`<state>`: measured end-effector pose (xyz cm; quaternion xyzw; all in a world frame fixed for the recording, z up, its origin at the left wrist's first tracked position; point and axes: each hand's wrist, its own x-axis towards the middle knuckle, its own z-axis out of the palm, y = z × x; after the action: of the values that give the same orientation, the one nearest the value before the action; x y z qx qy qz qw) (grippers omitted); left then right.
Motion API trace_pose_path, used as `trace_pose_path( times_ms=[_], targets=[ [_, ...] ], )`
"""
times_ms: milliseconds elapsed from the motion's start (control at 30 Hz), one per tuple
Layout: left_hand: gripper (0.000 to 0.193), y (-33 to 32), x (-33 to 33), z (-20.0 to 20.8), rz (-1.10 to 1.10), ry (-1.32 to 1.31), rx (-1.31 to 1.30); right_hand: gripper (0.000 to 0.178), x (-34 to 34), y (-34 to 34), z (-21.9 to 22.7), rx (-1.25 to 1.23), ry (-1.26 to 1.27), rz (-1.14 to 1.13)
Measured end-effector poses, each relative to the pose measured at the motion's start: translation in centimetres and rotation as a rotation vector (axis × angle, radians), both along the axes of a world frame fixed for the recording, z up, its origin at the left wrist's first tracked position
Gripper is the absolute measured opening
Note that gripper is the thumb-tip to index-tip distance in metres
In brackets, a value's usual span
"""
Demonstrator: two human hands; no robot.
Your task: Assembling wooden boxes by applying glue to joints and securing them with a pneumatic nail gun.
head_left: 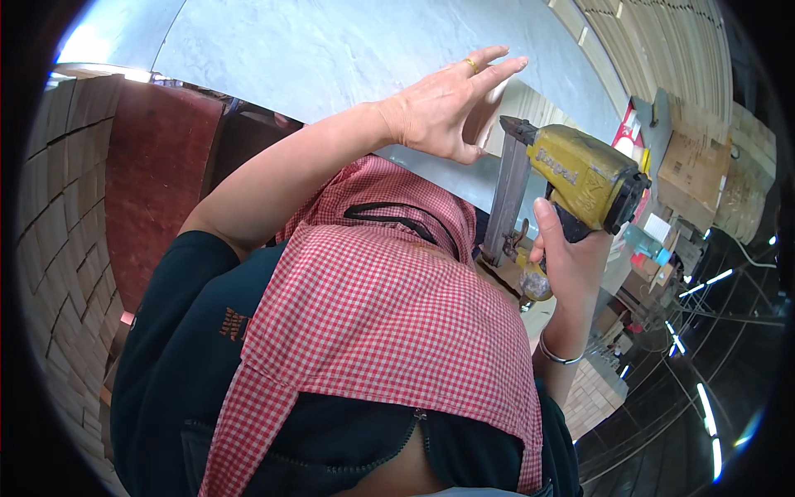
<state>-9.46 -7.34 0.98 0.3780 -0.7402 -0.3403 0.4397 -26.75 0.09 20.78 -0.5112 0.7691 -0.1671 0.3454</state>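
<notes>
My left hand (443, 108) is stretched out flat, fingers extended, with a gold ring on one finger. It lies against a pale wooden board (522, 103) on a large grey panel (331, 50) and holds nothing. My right hand (567, 257), a silver bangle on its wrist, grips the handle of a yellow pneumatic nail gun (584, 174). The gun's long grey magazine (507, 199) points toward the board just below my left hand. A red-and-white checked cloth (381, 315) hangs over my dark top and hides the area beneath the hands.
Stacks of small pale wooden blocks (62, 232) stand at the left beside a reddish-brown panel (149, 182). Cardboard boxes (696, 170) and clutter sit at the right. Long wooden slats (654, 41) lie at the upper right.
</notes>
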Motion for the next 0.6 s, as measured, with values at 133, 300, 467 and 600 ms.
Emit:
trace_pose_path(
  times_ms=[133,300,467,600],
  targets=[
    [0.115,0.0,0.2,0.0,-0.020,0.007,0.026,0.032,0.1,-0.7,0.2,0.037,0.029,0.022],
    [0.113,0.4,0.8,0.1,-0.018,0.016,0.117,0.031,0.0,-1.6,0.6,0.047,0.024,0.047],
    [0.111,2.3,1.4,0.4,0.177,0.070,0.141,0.031,-0.5,-2.9,1.4,0.097,0.051,0.086],
    [0.108,3.4,0.5,0.2,0.295,0.034,0.172,0.032,-0.8,-4.7,2.1,0.141,0.095,0.138]
  ],
)
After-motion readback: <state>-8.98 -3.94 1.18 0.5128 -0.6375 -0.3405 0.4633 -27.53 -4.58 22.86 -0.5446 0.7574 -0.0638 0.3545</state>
